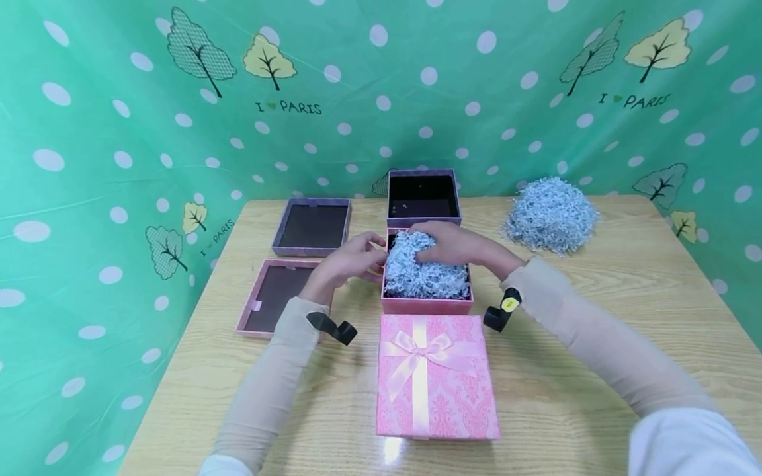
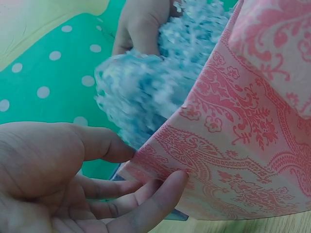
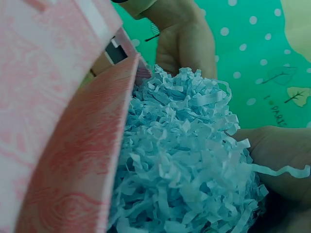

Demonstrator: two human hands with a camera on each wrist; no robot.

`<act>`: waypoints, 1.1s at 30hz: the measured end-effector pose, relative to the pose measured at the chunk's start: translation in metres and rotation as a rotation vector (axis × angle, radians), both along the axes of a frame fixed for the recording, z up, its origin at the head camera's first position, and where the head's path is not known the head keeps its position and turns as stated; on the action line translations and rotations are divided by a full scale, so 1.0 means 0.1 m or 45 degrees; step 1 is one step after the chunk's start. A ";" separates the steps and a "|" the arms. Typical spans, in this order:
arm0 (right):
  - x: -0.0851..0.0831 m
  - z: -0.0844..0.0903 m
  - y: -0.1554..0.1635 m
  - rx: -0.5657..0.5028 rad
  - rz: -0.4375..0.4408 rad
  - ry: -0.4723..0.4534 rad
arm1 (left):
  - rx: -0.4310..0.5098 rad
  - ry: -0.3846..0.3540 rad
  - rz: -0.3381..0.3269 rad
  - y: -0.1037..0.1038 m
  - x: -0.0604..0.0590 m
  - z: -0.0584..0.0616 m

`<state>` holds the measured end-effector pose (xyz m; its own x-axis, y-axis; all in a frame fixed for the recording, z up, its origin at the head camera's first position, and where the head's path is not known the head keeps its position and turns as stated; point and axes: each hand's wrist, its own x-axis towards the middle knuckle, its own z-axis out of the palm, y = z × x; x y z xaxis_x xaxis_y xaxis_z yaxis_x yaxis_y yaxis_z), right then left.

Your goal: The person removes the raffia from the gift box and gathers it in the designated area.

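An open pink patterned box [image 1: 426, 305] stands mid-table, heaped with pale blue shredded paper [image 1: 423, 277]. My right hand [image 1: 443, 246] lies on top of the heap, fingers curled down over the shreds. My left hand [image 1: 356, 256] holds the box's far left corner. In the left wrist view the thumb and fingers of the left hand [image 2: 121, 187] meet the box wall [image 2: 233, 136] at its corner, with the paper [image 2: 150, 92] and the right hand [image 2: 141, 24] beyond. The right wrist view shows the paper [image 3: 184, 160] bulging over the box wall [image 3: 82, 174], the right hand [image 3: 282, 155] beside it.
A closed pink gift box with a bow [image 1: 434, 377] sits in front. Behind is an open purple box [image 1: 424, 196]. A purple lid [image 1: 312, 227] and a pink lid [image 1: 274, 297] lie at the left. A loose pile of shredded paper [image 1: 550, 215] is at the back right.
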<state>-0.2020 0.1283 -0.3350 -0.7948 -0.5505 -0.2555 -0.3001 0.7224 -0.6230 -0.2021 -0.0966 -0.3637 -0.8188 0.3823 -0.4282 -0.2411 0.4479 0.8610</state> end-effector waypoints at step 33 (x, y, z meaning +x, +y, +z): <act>0.11 0.68 0.42 -0.179 -0.219 0.094 | 0.023 -0.013 0.017 0.04 0.00 0.03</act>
